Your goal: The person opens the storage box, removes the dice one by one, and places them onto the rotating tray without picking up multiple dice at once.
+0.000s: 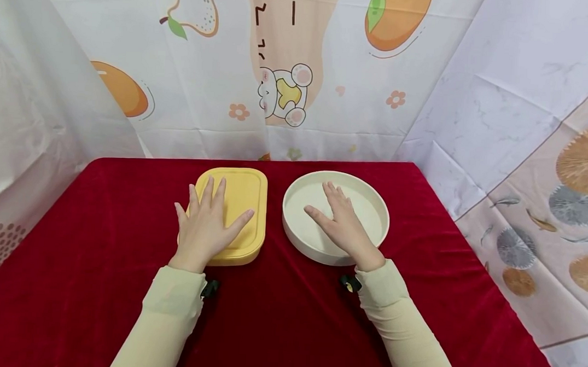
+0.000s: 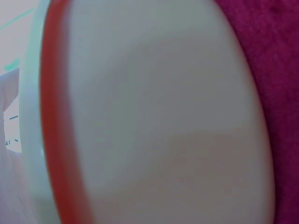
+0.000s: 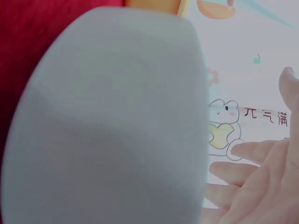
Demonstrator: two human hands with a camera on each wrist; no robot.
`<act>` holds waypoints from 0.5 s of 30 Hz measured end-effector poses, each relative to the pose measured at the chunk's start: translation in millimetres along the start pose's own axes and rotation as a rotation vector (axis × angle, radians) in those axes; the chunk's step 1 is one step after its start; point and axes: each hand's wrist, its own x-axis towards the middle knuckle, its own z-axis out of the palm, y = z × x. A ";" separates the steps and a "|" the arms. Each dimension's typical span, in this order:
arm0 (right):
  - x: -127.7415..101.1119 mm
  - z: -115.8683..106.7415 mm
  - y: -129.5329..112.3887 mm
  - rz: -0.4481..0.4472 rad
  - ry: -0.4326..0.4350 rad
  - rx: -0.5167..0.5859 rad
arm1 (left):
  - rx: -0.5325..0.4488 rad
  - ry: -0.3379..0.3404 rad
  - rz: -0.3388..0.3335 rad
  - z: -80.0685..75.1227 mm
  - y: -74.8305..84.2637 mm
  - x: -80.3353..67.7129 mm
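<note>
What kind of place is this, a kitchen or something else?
Probably a makeshift staged tabletop booth, not a kitchen: printed cartoon sheets hang as walls around a red velvet-covered table, with only a yellow tray and cream dish.

A deep red velvet tablecloth (image 1: 99,251) is seen. A yellow rectangular board (image 1: 246,203) and a cream-white round tray (image 1: 371,209) are laid on it. Pale yellow-green sleeves (image 1: 170,309) are worn. The backdrop curtain (image 1: 328,70) is white, printed with orange fruits, green leaves, small peach flowers and a white cartoon rabbit with a yellow heart. The right-hand cloth (image 1: 558,217) is marbled white, with beige panels bearing brown and grey discs and small fish.
</note>
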 end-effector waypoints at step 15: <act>-4.7 7.1 -16.0 0.040 -0.014 0.155 | -0.059 0.041 0.028 1.1 1.9 -9.1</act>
